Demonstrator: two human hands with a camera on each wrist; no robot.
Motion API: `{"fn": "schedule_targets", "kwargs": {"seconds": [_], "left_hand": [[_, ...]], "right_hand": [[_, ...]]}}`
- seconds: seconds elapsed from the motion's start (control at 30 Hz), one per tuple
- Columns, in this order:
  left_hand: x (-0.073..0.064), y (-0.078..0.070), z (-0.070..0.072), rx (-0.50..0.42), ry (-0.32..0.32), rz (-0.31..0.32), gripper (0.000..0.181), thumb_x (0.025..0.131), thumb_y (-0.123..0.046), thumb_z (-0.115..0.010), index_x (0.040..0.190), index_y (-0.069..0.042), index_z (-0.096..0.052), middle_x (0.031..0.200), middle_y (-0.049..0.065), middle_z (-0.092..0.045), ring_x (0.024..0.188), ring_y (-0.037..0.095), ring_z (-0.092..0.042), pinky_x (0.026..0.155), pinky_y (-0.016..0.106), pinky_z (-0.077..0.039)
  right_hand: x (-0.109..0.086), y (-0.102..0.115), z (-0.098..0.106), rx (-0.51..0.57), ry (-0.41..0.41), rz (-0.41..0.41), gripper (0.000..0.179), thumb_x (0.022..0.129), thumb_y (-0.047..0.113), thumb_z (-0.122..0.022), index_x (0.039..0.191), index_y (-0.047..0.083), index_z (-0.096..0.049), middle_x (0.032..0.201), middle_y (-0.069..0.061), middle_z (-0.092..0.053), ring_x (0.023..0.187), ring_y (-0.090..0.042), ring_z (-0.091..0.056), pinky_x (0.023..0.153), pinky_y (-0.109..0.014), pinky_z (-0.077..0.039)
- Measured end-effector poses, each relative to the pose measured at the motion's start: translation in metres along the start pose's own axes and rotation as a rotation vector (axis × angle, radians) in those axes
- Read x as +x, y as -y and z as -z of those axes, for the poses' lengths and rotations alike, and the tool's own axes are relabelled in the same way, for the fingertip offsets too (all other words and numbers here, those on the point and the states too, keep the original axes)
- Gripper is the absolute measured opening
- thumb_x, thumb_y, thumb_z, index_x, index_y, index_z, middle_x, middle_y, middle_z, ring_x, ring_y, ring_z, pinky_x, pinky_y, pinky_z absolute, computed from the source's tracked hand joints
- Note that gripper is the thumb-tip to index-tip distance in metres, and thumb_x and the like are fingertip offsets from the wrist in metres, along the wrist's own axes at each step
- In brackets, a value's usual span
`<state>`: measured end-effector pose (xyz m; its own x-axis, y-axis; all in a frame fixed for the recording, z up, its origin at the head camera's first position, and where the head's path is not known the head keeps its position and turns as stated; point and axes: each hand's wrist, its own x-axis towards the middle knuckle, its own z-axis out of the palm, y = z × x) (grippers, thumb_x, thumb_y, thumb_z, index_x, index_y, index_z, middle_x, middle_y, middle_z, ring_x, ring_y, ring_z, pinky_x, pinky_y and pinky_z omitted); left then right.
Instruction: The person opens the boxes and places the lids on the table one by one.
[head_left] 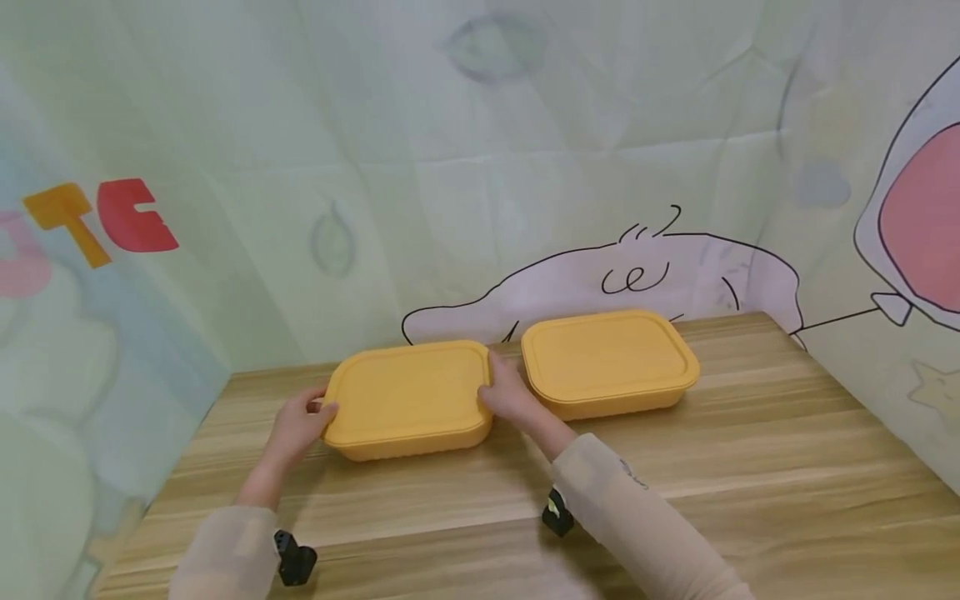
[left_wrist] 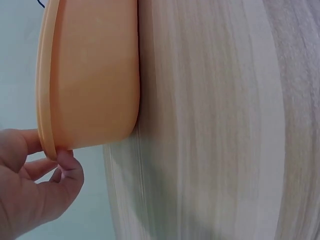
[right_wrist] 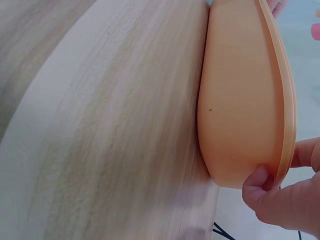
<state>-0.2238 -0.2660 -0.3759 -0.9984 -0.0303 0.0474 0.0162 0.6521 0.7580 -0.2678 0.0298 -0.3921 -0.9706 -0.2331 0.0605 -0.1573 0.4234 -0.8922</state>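
Toward the left of the wooden table sits a yellow lidded box (head_left: 408, 393) with rounded corners, its long side facing me. My left hand (head_left: 296, 427) grips the rim at its left end; the left wrist view shows a curled finger (left_wrist: 70, 172) tucked under the edge. At the opposite end my right hand (head_left: 510, 392) holds the rim, and in the right wrist view a finger (right_wrist: 257, 187) curls beneath it. The bottom of the box (right_wrist: 240, 100) appears to rest on the table. What is inside cannot be seen.
A second yellow lidded box (head_left: 611, 358) of similar shape stands just right of my right hand. Behind the wood-grain table (head_left: 757, 450) hangs a printed cloth backdrop (head_left: 375, 208), which also covers the sides.
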Motion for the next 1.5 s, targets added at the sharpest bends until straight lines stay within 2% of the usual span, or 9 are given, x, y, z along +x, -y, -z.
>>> {"fn": "schedule_targets", "kwargs": {"seconds": [0.17,0.3,0.4,0.6,0.7,0.8,0.97,1.23,1.5], "left_hand": [[-0.003,0.003,0.005,-0.075,0.068,0.032,0.046,0.095,-0.008,-0.050,0.130,0.019,-0.035,0.102,0.029,-0.051,0.076,0.016,-0.055,0.060,0.021,-0.050],[-0.005,0.005,0.008,-0.144,0.119,0.045,0.049,0.096,-0.007,-0.049,0.132,0.018,-0.030,0.090,0.018,-0.050,0.067,0.009,-0.051,0.056,0.020,-0.048],[-0.007,0.007,0.009,-0.170,0.151,0.051,0.048,0.095,-0.006,-0.049,0.133,0.016,-0.029,0.083,0.009,-0.046,0.063,0.008,-0.049,0.054,0.019,-0.045],[-0.011,0.008,0.014,-0.183,0.206,0.064,0.051,0.096,-0.008,-0.049,0.136,0.013,-0.026,0.084,0.008,-0.040,0.064,0.009,-0.049,0.054,0.020,-0.047],[-0.014,0.009,0.016,-0.169,0.215,0.064,0.052,0.095,-0.008,-0.051,0.135,0.013,-0.026,0.085,0.009,-0.041,0.065,0.011,-0.049,0.054,0.022,-0.047],[-0.016,0.010,0.017,-0.156,0.221,0.064,0.053,0.094,-0.009,-0.053,0.135,0.012,-0.027,0.085,0.010,-0.044,0.066,0.012,-0.050,0.054,0.024,-0.047],[-0.022,0.011,0.018,-0.150,0.229,0.059,0.053,0.094,-0.011,-0.055,0.135,0.009,-0.029,0.085,0.009,-0.045,0.063,0.012,-0.049,0.054,0.024,-0.045],[-0.033,0.013,0.018,-0.075,0.221,0.053,0.055,0.095,-0.016,-0.055,0.134,0.010,-0.028,0.090,0.012,-0.044,0.067,0.015,-0.050,0.056,0.026,-0.047],[-0.044,0.014,0.019,-0.167,0.250,0.054,0.057,0.094,-0.012,-0.056,0.134,0.014,-0.024,0.092,0.012,-0.045,0.069,0.013,-0.052,0.057,0.025,-0.049]], "right_hand": [[-0.003,0.000,0.000,0.033,0.017,-0.015,0.069,0.080,-0.013,-0.049,0.142,-0.012,-0.018,0.147,-0.028,-0.020,0.136,-0.033,-0.020,0.111,-0.042,-0.018],[-0.005,-0.003,0.000,0.045,0.021,0.006,0.070,0.076,-0.013,-0.049,0.140,-0.014,-0.020,0.145,-0.030,-0.023,0.135,-0.034,-0.023,0.110,-0.042,-0.021],[-0.008,-0.004,0.002,0.046,0.035,0.017,0.071,0.075,-0.011,-0.050,0.140,-0.014,-0.021,0.144,-0.031,-0.023,0.133,-0.035,-0.025,0.108,-0.043,-0.027],[-0.010,-0.012,0.003,0.101,0.073,0.066,0.073,0.074,-0.011,-0.051,0.141,-0.014,-0.020,0.138,-0.032,-0.032,0.119,-0.032,-0.045,0.092,-0.035,-0.046],[-0.016,-0.006,0.005,0.136,0.092,0.047,0.073,0.074,-0.012,-0.052,0.140,-0.014,-0.021,0.133,-0.032,-0.038,0.112,-0.032,-0.049,0.087,-0.034,-0.049],[-0.019,-0.005,0.006,0.167,0.112,0.042,0.071,0.073,-0.013,-0.053,0.140,-0.011,-0.026,0.123,-0.028,-0.047,0.095,-0.027,-0.056,0.073,-0.030,-0.053],[-0.026,-0.004,0.007,0.185,0.129,0.011,0.070,0.074,-0.013,-0.054,0.140,-0.006,-0.029,0.106,-0.021,-0.050,0.071,-0.018,-0.055,0.052,-0.024,-0.049],[-0.035,-0.005,0.007,0.203,0.146,-0.045,0.077,0.076,-0.009,-0.056,0.144,-0.005,-0.021,0.104,-0.020,-0.049,0.068,-0.016,-0.055,0.052,-0.024,-0.048],[-0.043,-0.006,0.006,0.219,0.157,-0.055,0.078,0.076,-0.008,-0.058,0.144,-0.004,-0.020,0.099,-0.017,-0.049,0.068,-0.016,-0.053,0.051,-0.023,-0.048]]}}
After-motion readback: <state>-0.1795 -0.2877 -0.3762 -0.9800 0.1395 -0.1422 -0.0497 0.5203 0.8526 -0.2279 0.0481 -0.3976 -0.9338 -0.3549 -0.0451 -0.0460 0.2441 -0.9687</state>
